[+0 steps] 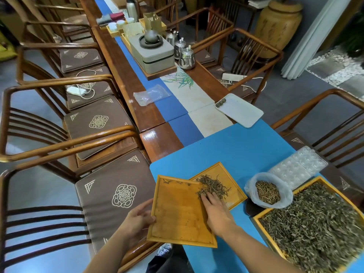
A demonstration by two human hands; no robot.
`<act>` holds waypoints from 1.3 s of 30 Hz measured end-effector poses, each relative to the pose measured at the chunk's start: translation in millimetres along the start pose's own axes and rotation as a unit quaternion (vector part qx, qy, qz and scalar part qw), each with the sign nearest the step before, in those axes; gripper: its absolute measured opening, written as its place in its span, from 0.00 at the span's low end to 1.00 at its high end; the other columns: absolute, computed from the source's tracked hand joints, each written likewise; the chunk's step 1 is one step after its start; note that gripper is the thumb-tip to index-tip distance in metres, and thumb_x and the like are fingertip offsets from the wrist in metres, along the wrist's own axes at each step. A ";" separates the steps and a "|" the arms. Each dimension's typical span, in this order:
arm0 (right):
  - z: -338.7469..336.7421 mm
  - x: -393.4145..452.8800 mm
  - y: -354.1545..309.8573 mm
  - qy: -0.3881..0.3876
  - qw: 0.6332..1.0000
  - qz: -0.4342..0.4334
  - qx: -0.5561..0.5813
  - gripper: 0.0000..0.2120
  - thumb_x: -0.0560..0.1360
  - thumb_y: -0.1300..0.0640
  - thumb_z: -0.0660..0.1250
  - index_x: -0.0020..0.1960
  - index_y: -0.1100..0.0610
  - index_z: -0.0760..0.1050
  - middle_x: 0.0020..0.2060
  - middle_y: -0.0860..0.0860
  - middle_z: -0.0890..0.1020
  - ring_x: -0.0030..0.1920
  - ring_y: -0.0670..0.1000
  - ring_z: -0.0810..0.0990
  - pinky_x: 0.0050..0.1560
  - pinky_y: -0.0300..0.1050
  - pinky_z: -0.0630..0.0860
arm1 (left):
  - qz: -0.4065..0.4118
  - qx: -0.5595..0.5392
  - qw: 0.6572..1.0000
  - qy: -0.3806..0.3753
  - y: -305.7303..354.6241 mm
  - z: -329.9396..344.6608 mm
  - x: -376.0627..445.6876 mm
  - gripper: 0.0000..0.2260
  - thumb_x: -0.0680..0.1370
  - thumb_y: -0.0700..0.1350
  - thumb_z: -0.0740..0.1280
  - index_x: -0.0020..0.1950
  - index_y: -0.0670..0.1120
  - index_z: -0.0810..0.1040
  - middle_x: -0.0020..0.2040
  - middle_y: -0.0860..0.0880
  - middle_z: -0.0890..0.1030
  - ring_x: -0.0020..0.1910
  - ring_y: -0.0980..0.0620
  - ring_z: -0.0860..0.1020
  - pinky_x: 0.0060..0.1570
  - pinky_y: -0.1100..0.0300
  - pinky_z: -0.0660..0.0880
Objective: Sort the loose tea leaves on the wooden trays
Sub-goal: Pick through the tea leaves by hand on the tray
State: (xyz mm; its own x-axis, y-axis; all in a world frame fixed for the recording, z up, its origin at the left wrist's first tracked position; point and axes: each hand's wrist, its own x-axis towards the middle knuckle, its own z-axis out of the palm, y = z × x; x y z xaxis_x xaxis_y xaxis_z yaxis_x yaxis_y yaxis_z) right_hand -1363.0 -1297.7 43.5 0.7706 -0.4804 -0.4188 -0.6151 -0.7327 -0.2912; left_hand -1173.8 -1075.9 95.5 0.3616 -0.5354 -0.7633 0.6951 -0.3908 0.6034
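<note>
Nearest the camera, two bare forearms are reaching over the near edge of the blue-covered counter (226, 150), and between them a shallow wooden tray (177, 213) is being held up at a tilt, its far right corner overlapping a second wooden tray (234, 180) that is lying flat on the blue cloth. The left hand (137, 217) is gripping the tilted tray by its left rim, thumb over the edge and fingers underneath as far as can be told. The right hand (213, 203) is lying palm down with fingers straight and relaxed, holding nothing, its fingertips touching the small pile of loose tea leaves (213, 187) that is straddling the seam between the two trays. Those leaves are looking dry, wiry and very light, so they are likely to scatter or snap under pressure; sweeping with flat fingers is probably suiting them better than pinching. Each tray is looking stiff and light, and its raised rim is giving the natural hold. To the right, a bowl lined with a plastic bag (269, 191) is holding more leaves, and just beside it a large wooden tray (315, 223) is heaped with coarser leaf. Beyond, a clear plastic mould tray (299, 166) and a white rectangular plate (241, 111) are resting on the counter.
</note>
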 end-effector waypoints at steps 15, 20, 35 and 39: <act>-7.6 9.3 0.2 -0.002 1.000 0.007 0.014 0.44 0.71 0.74 0.55 0.81 0.52 0.42 0.81 0.52 0.42 0.80 0.53 0.39 0.74 0.49 0.35 | -0.008 -0.011 1.000 -0.003 -1.7 -13.4 -0.5 0.28 0.74 0.24 0.65 0.67 0.49 0.75 0.51 0.36 0.85 0.45 0.37 0.85 0.39 0.47 0.82; -7.4 4.1 -6.5 0.004 1.000 -0.021 0.007 0.42 0.72 0.73 0.55 0.81 0.53 0.47 0.81 0.51 0.47 0.80 0.53 0.42 0.76 0.49 0.37 | -0.010 -0.002 1.000 -0.011 4.7 -16.8 1.3 0.27 0.73 0.25 0.66 0.65 0.50 0.75 0.51 0.36 0.86 0.46 0.37 0.86 0.39 0.47 0.82; -40.1 -2.4 -17.2 0.168 0.910 0.149 0.348 0.18 0.83 0.54 0.55 0.72 0.52 0.69 0.62 0.48 0.78 0.63 0.53 0.76 0.60 0.43 0.71 | 0.031 0.025 0.997 -0.067 49.6 -10.8 32.7 0.27 0.72 0.26 0.67 0.67 0.49 0.77 0.49 0.40 0.87 0.48 0.41 0.86 0.42 0.49 0.82; -47.4 -13.7 -8.1 0.171 0.850 0.191 0.460 0.15 0.83 0.57 0.57 0.67 0.51 0.74 0.49 0.50 0.84 0.44 0.49 0.81 0.45 0.44 0.76 | 0.038 0.028 0.993 -0.112 67.5 8.2 44.5 0.26 0.73 0.25 0.66 0.64 0.50 0.78 0.54 0.37 0.86 0.50 0.37 0.85 0.40 0.49 0.83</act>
State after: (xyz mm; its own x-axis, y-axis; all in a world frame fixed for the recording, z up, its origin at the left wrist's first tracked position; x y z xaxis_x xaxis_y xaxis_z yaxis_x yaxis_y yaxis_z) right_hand -1360.6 -1308.0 92.3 0.3919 -0.8257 -0.4057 -0.5808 0.1200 -0.8052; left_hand -1115.9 -1132.2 104.2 0.2600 -0.7150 -0.6490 0.6337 -0.3808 0.6733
